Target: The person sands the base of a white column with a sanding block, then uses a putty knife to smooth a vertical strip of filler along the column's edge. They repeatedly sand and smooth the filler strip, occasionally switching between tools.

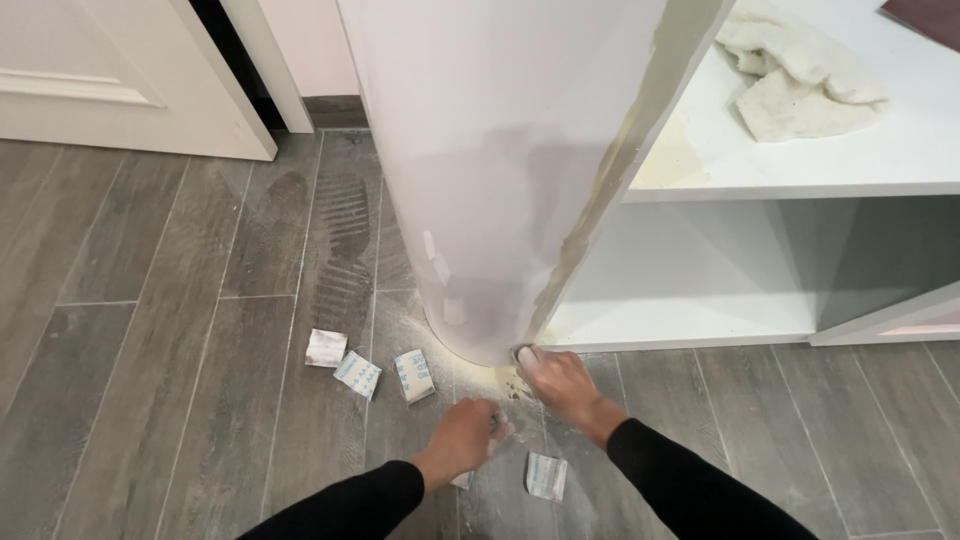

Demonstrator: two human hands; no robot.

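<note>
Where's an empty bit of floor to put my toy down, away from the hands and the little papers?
The wide grey floor left of the paper squares, out toward the door, is bare. So is the floor right of the right hand, below the shelf unit. It's crowded around the left hand at the curved white panel.

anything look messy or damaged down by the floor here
Yes. Pale dust is spread over the grey floor at the foot of the rounded white panel, small paper squares lie scattered, and the panel's edge looks rough and yellowish.
</note>
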